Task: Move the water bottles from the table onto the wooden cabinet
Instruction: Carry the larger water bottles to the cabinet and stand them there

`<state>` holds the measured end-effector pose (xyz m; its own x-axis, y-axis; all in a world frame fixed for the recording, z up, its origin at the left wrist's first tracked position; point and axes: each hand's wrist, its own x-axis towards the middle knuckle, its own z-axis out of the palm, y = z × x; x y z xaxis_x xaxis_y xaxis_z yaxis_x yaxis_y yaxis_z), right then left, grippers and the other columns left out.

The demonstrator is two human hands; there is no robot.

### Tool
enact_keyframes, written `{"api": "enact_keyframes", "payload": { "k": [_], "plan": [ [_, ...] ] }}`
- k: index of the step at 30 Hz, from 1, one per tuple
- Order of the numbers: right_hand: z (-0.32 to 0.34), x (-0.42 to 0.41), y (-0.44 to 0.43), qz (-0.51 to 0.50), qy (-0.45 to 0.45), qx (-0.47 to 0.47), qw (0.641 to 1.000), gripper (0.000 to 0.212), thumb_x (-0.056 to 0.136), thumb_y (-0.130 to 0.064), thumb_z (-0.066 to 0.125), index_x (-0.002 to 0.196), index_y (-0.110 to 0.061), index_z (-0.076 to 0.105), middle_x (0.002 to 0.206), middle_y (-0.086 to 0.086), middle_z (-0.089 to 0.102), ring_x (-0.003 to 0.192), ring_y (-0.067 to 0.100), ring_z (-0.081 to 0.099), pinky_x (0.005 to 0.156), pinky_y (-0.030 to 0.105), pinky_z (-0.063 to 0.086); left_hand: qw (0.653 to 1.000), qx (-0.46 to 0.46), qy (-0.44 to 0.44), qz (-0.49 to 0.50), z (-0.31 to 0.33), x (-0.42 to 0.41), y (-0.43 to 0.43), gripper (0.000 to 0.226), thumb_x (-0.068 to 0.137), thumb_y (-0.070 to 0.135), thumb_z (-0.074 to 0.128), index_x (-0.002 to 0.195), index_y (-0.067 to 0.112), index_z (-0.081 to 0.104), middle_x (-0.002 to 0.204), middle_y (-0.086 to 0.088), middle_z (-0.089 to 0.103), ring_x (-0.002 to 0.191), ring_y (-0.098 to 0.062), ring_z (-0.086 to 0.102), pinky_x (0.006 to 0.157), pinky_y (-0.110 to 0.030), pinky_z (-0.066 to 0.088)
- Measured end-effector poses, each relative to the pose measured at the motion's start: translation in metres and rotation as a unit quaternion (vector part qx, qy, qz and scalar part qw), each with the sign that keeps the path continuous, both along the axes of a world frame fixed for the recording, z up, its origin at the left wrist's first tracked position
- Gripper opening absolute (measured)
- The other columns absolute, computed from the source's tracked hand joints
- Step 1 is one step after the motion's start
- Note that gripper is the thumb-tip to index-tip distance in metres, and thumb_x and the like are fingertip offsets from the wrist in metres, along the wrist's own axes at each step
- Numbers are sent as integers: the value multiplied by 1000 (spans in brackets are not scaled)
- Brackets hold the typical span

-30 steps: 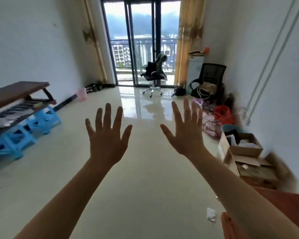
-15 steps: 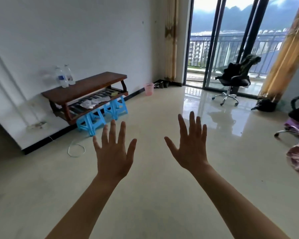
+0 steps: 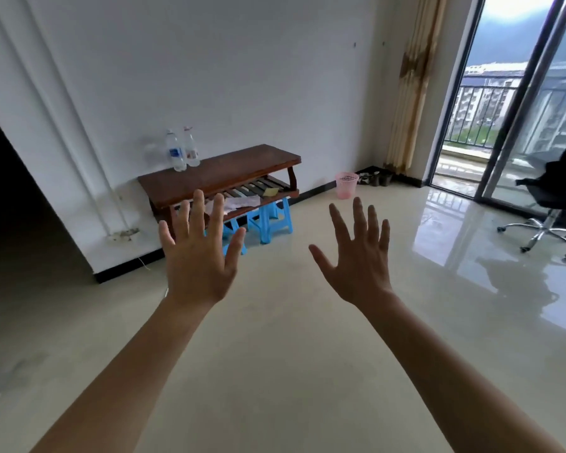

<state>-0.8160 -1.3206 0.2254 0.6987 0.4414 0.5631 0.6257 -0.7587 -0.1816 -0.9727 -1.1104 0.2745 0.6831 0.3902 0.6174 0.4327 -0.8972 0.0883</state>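
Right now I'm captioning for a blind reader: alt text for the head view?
A person's left hand and right hand, both empty, spread open above a glossy floor. Ahead, two water bottles stand on a wooden cabinet with blue stools underneath.

Bottle labels (image 3: 175, 153) too small; nothing legible.

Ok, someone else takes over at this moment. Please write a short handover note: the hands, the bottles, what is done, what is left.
Hands: the left hand is open, fingers spread, nothing in its grip. The right hand is the same.
Bottles: the blue-label water bottle and the red-label water bottle stand upright, side by side, at the left end of the low wooden unit, by the wall.
Done or left: unclear. If this unit is the cabinet, the job looks finished; if it is the table, both bottles remain to move.
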Motion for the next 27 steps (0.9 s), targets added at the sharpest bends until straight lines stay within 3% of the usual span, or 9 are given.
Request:
{"api": "enact_keyframes", "payload": {
  "k": [11, 19, 27],
  "plan": [
    [-17, 197, 218, 119, -12, 0, 993, 83, 93, -71, 37, 162, -34, 8, 170, 13, -4, 156, 39, -1, 124, 62, 6, 992, -29, 23, 118, -45, 149, 191, 70, 101, 60, 20, 157, 19, 24, 163, -15, 23, 147, -38, 25, 114, -67, 21],
    [27, 358, 362, 136, -70, 12, 988, 89, 92, -68, 49, 161, -33, 6, 169, 16, 4, 155, 40, 7, 124, 60, 10, 994, -33, 15, 105, -13, 309, 335, 70, 101, 61, 16, 158, 22, 19, 164, -12, 19, 149, -36, 21, 115, -67, 20],
    [11, 520, 468, 132, -67, 27, 989, 92, 92, -70, 46, 162, -35, -2, 170, 16, 1, 155, 41, 7, 123, 62, 10, 996, -22, 16, 82, -19, 478, 441, 69, 100, 59, 23, 158, 21, 21, 164, -13, 19, 149, -37, 23, 113, -69, 22]
  ]
}}
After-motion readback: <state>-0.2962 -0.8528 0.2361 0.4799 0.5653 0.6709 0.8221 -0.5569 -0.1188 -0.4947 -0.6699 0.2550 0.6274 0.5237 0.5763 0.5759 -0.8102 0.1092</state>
